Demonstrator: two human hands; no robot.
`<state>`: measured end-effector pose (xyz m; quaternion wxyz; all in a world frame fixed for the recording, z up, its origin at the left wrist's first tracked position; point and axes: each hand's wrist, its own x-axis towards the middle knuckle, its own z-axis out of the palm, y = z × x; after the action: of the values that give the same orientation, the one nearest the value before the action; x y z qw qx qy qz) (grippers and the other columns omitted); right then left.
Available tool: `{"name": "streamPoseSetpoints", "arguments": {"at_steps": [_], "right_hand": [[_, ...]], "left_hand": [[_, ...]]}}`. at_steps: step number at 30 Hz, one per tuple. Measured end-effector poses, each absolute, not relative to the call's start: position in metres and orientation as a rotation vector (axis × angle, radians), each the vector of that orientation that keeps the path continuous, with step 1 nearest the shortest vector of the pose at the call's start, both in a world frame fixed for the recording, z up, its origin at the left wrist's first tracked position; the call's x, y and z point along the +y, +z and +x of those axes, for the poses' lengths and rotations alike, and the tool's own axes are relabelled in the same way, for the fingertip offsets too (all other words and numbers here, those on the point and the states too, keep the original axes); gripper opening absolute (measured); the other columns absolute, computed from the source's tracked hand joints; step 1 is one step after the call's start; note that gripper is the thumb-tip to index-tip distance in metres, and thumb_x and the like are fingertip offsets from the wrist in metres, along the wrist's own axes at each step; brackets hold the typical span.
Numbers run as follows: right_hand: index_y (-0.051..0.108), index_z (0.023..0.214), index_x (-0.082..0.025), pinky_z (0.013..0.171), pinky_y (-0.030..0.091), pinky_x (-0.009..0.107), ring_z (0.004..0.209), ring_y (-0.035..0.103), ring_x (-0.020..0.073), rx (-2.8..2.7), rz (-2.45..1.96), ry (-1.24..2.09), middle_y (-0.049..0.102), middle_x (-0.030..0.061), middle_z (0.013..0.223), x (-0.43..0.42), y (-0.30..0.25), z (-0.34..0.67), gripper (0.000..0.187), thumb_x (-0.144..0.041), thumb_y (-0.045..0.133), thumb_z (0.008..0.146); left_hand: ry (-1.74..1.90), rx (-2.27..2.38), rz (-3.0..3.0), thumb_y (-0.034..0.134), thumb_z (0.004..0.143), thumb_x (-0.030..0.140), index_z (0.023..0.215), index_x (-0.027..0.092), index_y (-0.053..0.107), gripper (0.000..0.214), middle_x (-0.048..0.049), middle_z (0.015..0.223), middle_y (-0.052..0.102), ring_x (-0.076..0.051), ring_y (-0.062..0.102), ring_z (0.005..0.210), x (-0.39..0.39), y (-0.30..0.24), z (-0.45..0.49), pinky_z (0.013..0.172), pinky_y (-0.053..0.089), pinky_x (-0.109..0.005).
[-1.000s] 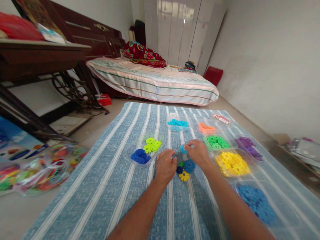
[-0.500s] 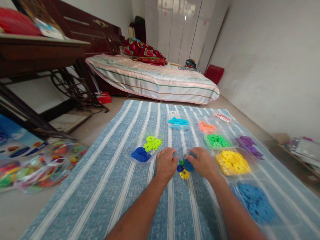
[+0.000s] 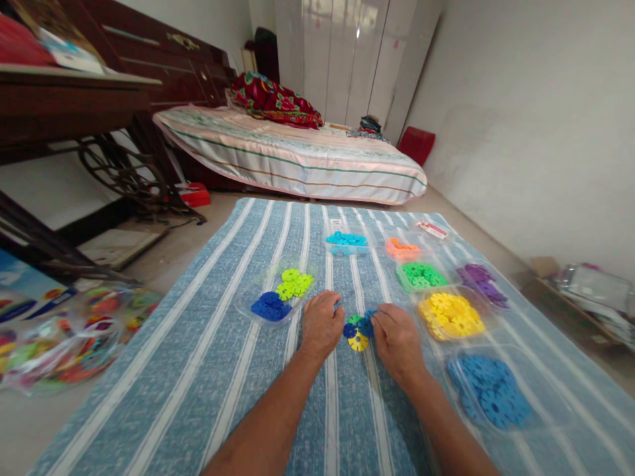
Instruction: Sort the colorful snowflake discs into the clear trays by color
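A small cluster of joined snowflake discs, yellow, green, dark blue and blue, lies on the striped blue mat. My left hand rests with curled fingers on the cluster's left side. My right hand is closed at its right side, fingertips pinched on a blue disc of the cluster. Both forearms reach in from the bottom edge.
Clear trays hold sorted discs: dark blue and lime, cyan, orange, green, purple, yellow, blue. A bag of mixed discs lies left of the mat. A bed stands beyond.
My right hand came down from holding a light blue disc above the mat to the cluster's right side. The left hand stayed at the cluster. The view shifted slightly.
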<state>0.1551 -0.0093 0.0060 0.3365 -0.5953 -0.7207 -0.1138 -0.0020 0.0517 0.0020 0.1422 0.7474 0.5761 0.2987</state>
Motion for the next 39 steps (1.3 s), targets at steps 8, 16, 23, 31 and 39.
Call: {"name": "streamPoseSetpoints", "arguments": {"at_steps": [8,16,23,31,39], "right_hand": [[0.062,0.074,-0.017,0.081,0.046,0.043,0.085,0.060,0.0250,-1.710,-1.731,-0.801,0.066,0.0115,0.089,-0.068,0.066,0.233,0.017,-0.027,0.051,0.083],[0.064,0.089,-0.019,0.086,0.046,0.043,0.093,0.058,0.0249,-1.806,-1.731,-0.512,0.065,0.0105,0.095,-0.088,0.044,0.221,0.023,-0.036,0.049,0.084],[0.063,0.102,-0.017,0.092,0.041,0.045,0.115,0.045,0.0288,-2.057,-1.760,-0.241,0.059,0.0136,0.113,-0.029,0.012,0.152,0.024,-0.026,0.051,0.083],[0.063,0.099,-0.013,0.093,0.040,0.041,0.113,0.048,0.0249,-2.057,-1.659,-0.288,0.062,0.0134,0.108,-0.020,-0.011,0.150,0.025,-0.019,0.042,0.088],[0.062,0.085,-0.012,0.087,0.045,0.041,0.095,0.059,0.0228,-1.825,-1.462,-0.751,0.066,0.0128,0.095,-0.058,0.043,0.202,0.009,-0.015,0.054,0.082]], "left_hand": [[0.871,1.651,2.149,0.052,0.076,0.018,0.095,0.020,0.063,0.023,-0.0052,0.106,0.067,-0.020,0.055,0.108,0.053,-0.003,-0.001,0.100,0.036,-0.037],[0.874,1.662,2.138,0.052,0.075,0.017,0.095,0.022,0.063,0.023,-0.0043,0.106,0.067,-0.020,0.054,0.109,0.053,-0.002,0.001,0.100,0.035,-0.037],[0.864,1.651,2.158,0.052,0.076,0.019,0.096,0.021,0.063,0.023,-0.0047,0.106,0.066,-0.021,0.054,0.109,0.051,0.000,0.000,0.100,0.035,-0.037],[0.874,1.639,2.143,0.053,0.076,0.018,0.093,0.020,0.063,0.021,-0.0052,0.104,0.066,-0.021,0.054,0.108,0.050,0.001,0.001,0.099,0.036,-0.037],[0.847,1.640,2.139,0.052,0.076,0.018,0.095,0.021,0.063,0.022,-0.0041,0.106,0.066,-0.020,0.053,0.110,0.050,0.002,0.001,0.100,0.034,-0.037]]}}
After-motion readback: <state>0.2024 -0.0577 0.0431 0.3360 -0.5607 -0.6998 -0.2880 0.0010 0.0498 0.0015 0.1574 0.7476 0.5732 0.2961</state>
